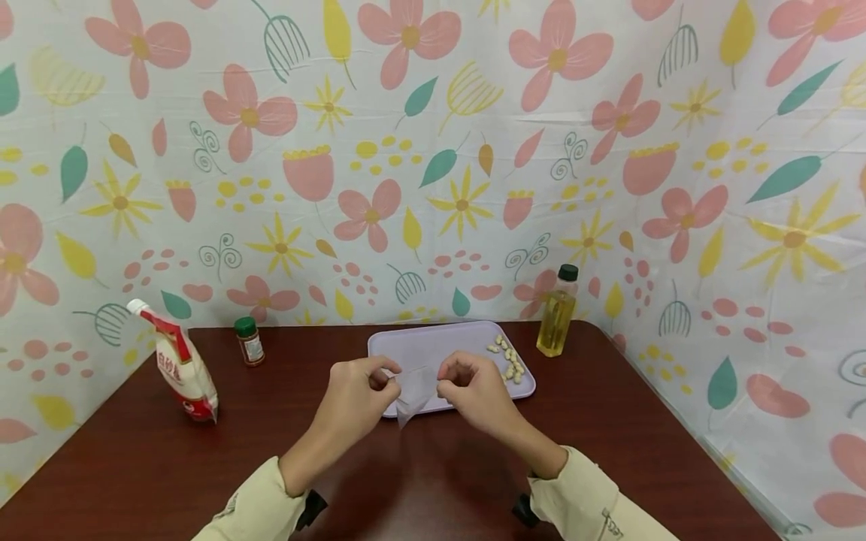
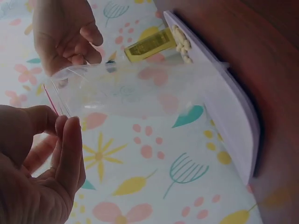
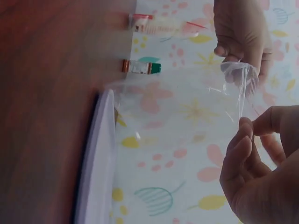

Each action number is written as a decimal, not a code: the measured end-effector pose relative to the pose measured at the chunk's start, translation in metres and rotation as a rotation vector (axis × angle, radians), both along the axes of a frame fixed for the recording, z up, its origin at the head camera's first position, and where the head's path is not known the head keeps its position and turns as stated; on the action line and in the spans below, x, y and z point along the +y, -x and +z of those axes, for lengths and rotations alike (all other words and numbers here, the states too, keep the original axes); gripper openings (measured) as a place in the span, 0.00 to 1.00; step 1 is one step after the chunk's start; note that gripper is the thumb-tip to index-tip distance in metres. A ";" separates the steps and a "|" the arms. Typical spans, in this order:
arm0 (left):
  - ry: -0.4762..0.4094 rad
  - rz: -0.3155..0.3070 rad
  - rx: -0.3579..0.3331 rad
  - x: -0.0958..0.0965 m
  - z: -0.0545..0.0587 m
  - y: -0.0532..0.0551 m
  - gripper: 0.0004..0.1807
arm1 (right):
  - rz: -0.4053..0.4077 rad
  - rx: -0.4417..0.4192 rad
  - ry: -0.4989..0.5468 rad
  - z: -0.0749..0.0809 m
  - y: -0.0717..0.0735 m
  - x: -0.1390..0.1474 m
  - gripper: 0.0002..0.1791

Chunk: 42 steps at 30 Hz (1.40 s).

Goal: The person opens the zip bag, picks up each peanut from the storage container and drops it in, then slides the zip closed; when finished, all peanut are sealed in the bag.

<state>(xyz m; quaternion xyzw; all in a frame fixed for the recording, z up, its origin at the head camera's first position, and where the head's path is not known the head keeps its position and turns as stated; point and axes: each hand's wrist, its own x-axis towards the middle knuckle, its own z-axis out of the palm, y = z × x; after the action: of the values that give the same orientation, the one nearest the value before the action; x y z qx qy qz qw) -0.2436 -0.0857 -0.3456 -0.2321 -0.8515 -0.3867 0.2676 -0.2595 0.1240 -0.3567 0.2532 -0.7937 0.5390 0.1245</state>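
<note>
A clear zip-lock bag [image 1: 416,387] hangs between the two hands, its closure end uppermost. My left hand [image 1: 358,391] pinches one side of that end between thumb and fingers. At the other side, my right hand [image 1: 476,391] pinches the edge in the same way. The left wrist view shows the bag [image 2: 135,88] see-through, with a red line along its closure. In the right wrist view, the bag's mouth [image 3: 238,72] bulges apart near the left hand. Behind the bag lies a pale purple tray [image 1: 406,340], with several peanuts [image 1: 510,364] at its right end.
An oil bottle [image 1: 558,315] with a dark cap stands right of the tray. To the left are a small green-capped jar [image 1: 250,346] and a white and red pouch [image 1: 181,368] with a white spout. A flower-patterned sheet [image 1: 433,150] borders the brown table [image 1: 284,391].
</note>
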 end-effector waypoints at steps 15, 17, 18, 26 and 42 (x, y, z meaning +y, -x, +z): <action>0.208 -0.099 0.009 0.003 0.005 -0.006 0.14 | 0.160 0.161 -0.269 0.008 0.001 0.011 0.17; 0.214 -0.109 0.007 0.003 0.005 -0.006 0.13 | 0.163 0.173 -0.299 0.008 0.001 0.013 0.17; 0.219 -0.111 0.008 0.003 0.005 -0.006 0.13 | 0.163 0.180 -0.314 0.008 0.000 0.014 0.16; 0.230 -0.110 0.039 0.003 0.005 -0.008 0.13 | 0.143 0.337 -0.455 0.006 0.002 0.018 0.12; 0.310 -0.342 0.171 -0.011 -0.002 0.003 0.13 | 0.175 0.500 -0.420 0.002 0.007 0.025 0.03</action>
<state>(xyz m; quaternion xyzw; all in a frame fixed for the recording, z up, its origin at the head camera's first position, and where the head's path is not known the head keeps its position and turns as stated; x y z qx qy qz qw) -0.2461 -0.0965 -0.3472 -0.4429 -0.8233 -0.2700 0.2304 -0.2663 0.1492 -0.3543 0.4646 -0.8076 0.2936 0.2138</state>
